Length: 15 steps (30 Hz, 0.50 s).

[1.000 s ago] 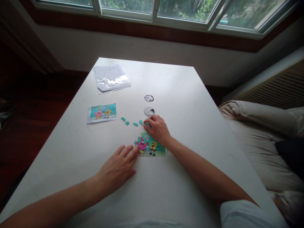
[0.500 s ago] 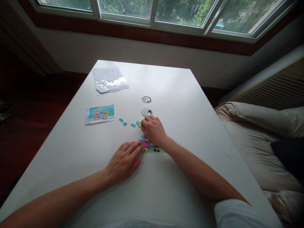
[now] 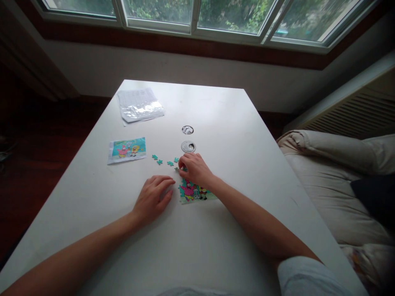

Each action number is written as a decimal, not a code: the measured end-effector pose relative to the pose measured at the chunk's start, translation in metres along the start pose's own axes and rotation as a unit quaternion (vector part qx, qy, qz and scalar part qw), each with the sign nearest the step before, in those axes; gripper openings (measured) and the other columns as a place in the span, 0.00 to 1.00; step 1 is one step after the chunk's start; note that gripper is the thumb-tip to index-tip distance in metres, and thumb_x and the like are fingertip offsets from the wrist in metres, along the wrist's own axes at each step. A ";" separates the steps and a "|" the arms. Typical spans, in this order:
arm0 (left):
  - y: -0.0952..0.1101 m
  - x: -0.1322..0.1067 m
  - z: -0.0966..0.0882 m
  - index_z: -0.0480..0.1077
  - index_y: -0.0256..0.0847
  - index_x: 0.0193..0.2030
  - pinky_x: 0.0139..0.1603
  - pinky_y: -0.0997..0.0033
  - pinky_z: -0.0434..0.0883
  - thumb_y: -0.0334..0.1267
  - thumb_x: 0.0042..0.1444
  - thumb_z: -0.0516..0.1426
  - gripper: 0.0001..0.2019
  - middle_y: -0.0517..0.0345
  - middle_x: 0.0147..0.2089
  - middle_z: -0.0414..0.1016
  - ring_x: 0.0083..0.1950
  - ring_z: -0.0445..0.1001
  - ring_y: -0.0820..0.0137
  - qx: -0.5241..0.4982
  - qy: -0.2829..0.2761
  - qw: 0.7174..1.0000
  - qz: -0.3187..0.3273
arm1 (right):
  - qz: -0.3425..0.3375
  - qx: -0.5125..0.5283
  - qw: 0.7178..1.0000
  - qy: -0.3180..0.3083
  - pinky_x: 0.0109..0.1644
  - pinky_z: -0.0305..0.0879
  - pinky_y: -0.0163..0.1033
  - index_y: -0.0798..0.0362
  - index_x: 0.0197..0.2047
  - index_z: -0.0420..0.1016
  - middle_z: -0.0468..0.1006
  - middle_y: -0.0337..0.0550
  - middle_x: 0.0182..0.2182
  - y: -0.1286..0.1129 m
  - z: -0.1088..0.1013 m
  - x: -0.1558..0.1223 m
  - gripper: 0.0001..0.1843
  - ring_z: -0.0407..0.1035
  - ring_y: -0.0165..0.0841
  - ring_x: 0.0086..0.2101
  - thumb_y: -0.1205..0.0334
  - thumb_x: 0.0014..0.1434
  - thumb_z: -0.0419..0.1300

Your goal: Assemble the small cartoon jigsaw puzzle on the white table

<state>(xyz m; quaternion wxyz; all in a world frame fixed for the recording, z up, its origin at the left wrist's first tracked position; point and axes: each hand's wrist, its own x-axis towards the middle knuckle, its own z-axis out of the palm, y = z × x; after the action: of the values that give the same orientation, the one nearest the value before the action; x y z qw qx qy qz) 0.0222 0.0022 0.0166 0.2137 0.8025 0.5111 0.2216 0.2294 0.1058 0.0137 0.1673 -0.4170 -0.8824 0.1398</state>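
Note:
A partly joined jigsaw puzzle with a pink cartoon starfish lies on the white table. Over its upper edge, my right hand pinches a small puzzle piece between thumb and fingers. My left hand rests just left of the puzzle, fingers stretched out and holding nothing. Several loose teal pieces are scattered beyond my hands. Further left lies a picture card with the same cartoon figures. My right hand and forearm hide part of the puzzle.
Two round inserts, a near one and a far one, are set in the tabletop. A clear plastic sleeve with papers lies at the far left. A beige couch stands on the right, below a window and wall.
My left hand has drawn back left, off the puzzle's edge. The right hand has shifted slightly toward me with the piece, which now shows at its fingertips.

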 end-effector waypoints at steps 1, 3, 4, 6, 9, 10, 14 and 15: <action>-0.002 0.001 -0.001 0.72 0.44 0.56 0.62 0.55 0.65 0.37 0.66 0.52 0.14 0.51 0.58 0.74 0.58 0.69 0.61 -0.004 0.007 1.000 -0.006 | -0.012 0.009 1.000 0.001 0.49 0.54 0.43 0.51 0.35 0.73 0.77 0.42 0.36 -0.001 -0.001 0.000 0.03 0.67 0.38 0.42 0.65 0.58 0.64; -0.005 0.004 -0.004 0.72 0.44 0.55 0.62 0.56 0.65 0.37 0.66 0.52 0.14 0.52 0.56 0.75 0.58 0.70 0.61 -0.020 0.020 0.999 -0.023 | -0.034 0.032 0.999 0.005 0.51 0.54 0.43 0.51 0.34 0.72 0.78 0.42 0.35 -0.004 -0.002 -0.001 0.03 0.67 0.38 0.42 0.66 0.59 0.64; -0.007 0.005 -0.005 0.72 0.44 0.55 0.62 0.56 0.65 0.37 0.66 0.53 0.13 0.52 0.56 0.75 0.58 0.70 0.61 -0.031 0.024 0.999 -0.032 | -0.042 0.051 0.998 0.009 0.52 0.54 0.43 0.51 0.34 0.72 0.78 0.42 0.35 -0.006 -0.003 -0.002 0.03 0.68 0.37 0.42 0.67 0.59 0.63; -0.009 0.007 -0.007 0.71 0.44 0.55 0.61 0.58 0.66 0.38 0.66 0.53 0.13 0.52 0.55 0.75 0.57 0.70 0.62 -0.057 0.034 0.996 -0.051 | -0.046 0.107 0.993 0.020 0.52 0.56 0.42 0.51 0.34 0.72 0.78 0.41 0.34 -0.010 -0.004 -0.004 0.04 0.68 0.36 0.41 0.68 0.59 0.63; -0.011 0.007 -0.006 0.71 0.44 0.55 0.58 0.60 0.68 0.40 0.66 0.53 0.13 0.53 0.53 0.76 0.54 0.72 0.63 -0.113 0.051 0.989 -0.081 | -0.026 0.220 0.975 0.021 0.45 0.60 0.38 0.52 0.34 0.72 0.77 0.38 0.31 -0.017 -0.007 -0.011 0.04 0.68 0.32 0.36 0.68 0.59 0.63; -0.011 0.007 -0.005 0.71 0.43 0.55 0.57 0.62 0.68 0.41 0.66 0.54 0.13 0.53 0.52 0.76 0.53 0.73 0.64 -0.136 0.056 0.985 -0.094 | -0.016 0.255 0.967 0.016 0.43 0.61 0.36 0.52 0.34 0.72 0.76 0.37 0.31 -0.020 -0.007 -0.014 0.04 0.68 0.31 0.35 0.68 0.59 0.63; -0.012 0.005 0.002 0.74 0.42 0.45 0.50 0.66 0.69 0.46 0.65 0.56 0.11 0.56 0.43 0.78 0.46 0.75 0.65 -0.198 0.064 0.968 -0.143 | 0.002 0.318 0.948 -0.004 0.40 0.63 0.35 0.51 0.34 0.72 0.77 0.36 0.30 -0.029 -0.002 -0.024 0.05 0.69 0.29 0.33 0.63 0.62 0.63; -0.011 0.005 0.003 0.74 0.42 0.43 0.49 0.67 0.69 0.47 0.64 0.57 0.11 0.57 0.42 0.78 0.45 0.75 0.65 -0.201 0.070 0.966 -0.148 | 0.001 0.318 0.948 -0.003 0.41 0.63 0.35 0.51 0.34 0.72 0.77 0.35 0.30 -0.030 -0.001 -0.026 0.05 0.69 0.29 0.33 0.63 0.62 0.64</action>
<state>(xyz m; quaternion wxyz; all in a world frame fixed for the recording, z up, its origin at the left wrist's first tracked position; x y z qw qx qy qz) 0.0174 0.0107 0.0085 0.3649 0.6410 0.5829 0.3409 0.2243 0.0670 0.0213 0.2886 -0.3425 -0.7921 0.4146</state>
